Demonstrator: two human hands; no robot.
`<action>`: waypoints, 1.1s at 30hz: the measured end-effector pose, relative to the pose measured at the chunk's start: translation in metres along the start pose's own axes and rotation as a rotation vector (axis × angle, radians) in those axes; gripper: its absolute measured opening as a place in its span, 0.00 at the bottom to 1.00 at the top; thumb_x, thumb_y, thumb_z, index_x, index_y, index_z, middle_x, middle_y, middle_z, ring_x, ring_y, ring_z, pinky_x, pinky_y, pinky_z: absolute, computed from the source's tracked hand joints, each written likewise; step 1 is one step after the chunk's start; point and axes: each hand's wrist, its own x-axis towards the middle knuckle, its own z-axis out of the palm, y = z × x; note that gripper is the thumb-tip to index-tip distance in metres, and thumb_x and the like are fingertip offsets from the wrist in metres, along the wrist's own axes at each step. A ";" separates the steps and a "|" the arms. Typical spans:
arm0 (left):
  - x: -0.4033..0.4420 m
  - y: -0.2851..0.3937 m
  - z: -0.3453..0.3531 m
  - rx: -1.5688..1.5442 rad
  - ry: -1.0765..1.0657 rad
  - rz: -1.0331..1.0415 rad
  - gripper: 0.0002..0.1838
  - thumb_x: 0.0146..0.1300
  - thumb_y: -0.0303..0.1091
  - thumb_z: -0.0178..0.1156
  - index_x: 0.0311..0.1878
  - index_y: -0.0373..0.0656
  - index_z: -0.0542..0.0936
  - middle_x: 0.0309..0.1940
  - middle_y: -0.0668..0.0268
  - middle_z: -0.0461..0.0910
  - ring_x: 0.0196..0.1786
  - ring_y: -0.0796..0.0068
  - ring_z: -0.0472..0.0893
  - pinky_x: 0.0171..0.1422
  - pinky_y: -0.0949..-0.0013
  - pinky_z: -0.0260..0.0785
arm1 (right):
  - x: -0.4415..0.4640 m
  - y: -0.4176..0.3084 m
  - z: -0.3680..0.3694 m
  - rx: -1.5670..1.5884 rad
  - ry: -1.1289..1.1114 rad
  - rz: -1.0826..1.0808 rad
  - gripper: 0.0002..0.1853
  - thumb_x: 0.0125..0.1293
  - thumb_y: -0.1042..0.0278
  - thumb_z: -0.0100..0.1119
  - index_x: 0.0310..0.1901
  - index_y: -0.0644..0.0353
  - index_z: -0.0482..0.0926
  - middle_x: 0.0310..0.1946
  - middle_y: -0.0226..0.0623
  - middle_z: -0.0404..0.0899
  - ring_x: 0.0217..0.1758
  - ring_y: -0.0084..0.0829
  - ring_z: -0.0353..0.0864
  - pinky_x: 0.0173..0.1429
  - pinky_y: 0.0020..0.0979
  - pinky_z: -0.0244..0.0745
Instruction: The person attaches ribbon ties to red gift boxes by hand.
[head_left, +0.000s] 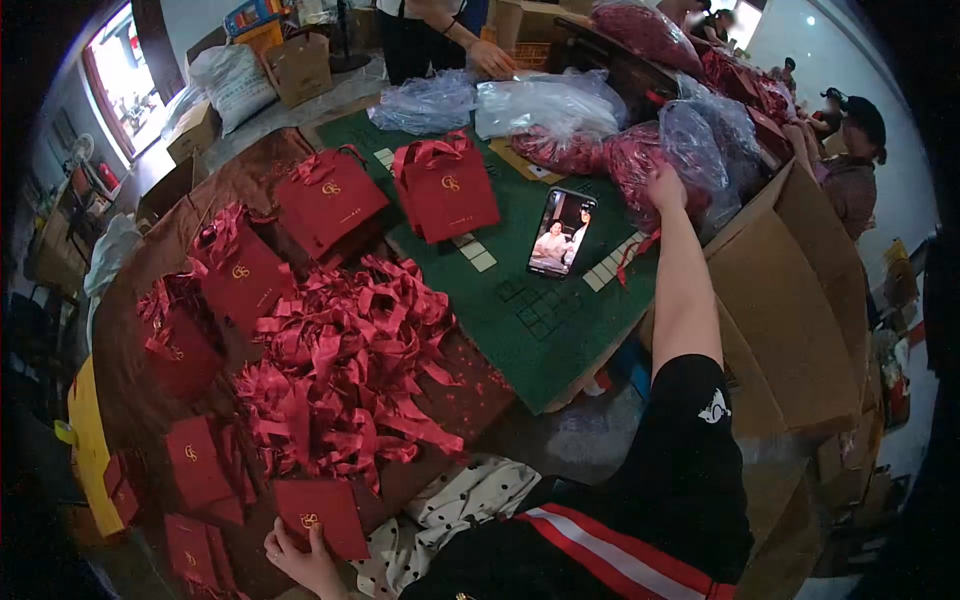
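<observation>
- Red bags without visible handles [190, 452] lie overlapping at the table's near left, apparently grouped to keep their faces flat.
- Farther up, red bags with ribbon handles [243, 278] rest with their ribbons bunched at the tops, perhaps so the loops don't get trapped underneath.
- Your left hand [308, 568] has its thumb over the front of a red bag [338, 520] and its fingers around the lower left edge. It's a nearly closed pinch, which seems meant to steady the bag near your lap, logo facing up.
- Just beyond, the loose ribbon heap [350, 365] sits between your held bag and the finished-looking ones, within easy reach.
- A handled stack [447, 190] lies on the green board [535, 335].
- A co-worker's hand [491, 59] is at the clear plastic packs [545, 105] across the table.
- The phone [563, 233] lies screen up, angled where you can see it.
- Your right hand [668, 188] reaches to the plastic sack of red material [632, 160]; its fingertips are hidden, so you can't tell how far they're closed or whether they've caught anything.
</observation>
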 end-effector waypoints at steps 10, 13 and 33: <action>0.017 -0.074 0.060 0.012 0.084 0.105 0.33 0.67 0.55 0.67 0.67 0.45 0.74 0.61 0.53 0.68 0.62 0.48 0.69 0.63 0.46 0.68 | 0.017 -0.032 0.006 -0.376 -0.221 -0.243 0.17 0.75 0.65 0.42 0.57 0.62 0.77 0.75 0.46 0.61 0.57 0.58 0.82 0.59 0.54 0.78; 0.018 -0.075 0.069 0.019 0.099 0.136 0.33 0.67 0.55 0.67 0.67 0.45 0.74 0.61 0.53 0.68 0.62 0.48 0.69 0.63 0.46 0.68 | 0.021 -0.032 0.020 -0.267 -0.099 0.150 0.16 0.75 0.62 0.46 0.56 0.58 0.79 0.69 0.57 0.67 0.57 0.56 0.83 0.58 0.52 0.80; -0.004 -0.037 0.024 -0.278 0.228 0.131 0.29 0.48 0.52 0.78 0.45 0.41 0.80 0.39 0.58 0.80 0.43 0.53 0.81 0.48 0.55 0.73 | -0.263 -0.181 -0.169 1.326 -0.044 -0.534 0.06 0.73 0.76 0.60 0.49 0.67 0.80 0.40 0.35 0.82 0.38 0.22 0.76 0.42 0.24 0.73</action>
